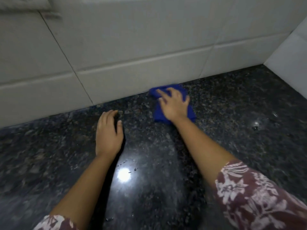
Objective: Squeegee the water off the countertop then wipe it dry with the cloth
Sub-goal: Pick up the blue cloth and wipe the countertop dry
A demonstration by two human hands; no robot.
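Observation:
A blue cloth point(158, 114) lies bunched on the dark speckled granite countertop point(224, 117), close to the foot of the tiled wall. My right hand point(174, 105) presses flat on top of the cloth, fingers spread and blurred by motion. My left hand point(108, 133) rests palm down on the bare counter to the left of the cloth, holding nothing. A few small water drops point(123, 162) glint near a bright light reflection between my forearms. No squeegee is in view.
A white tiled wall point(132, 47) runs along the back of the counter. A second white wall point(289, 52) closes the corner at the right. A wet glint point(255, 124) shows on the counter at the right.

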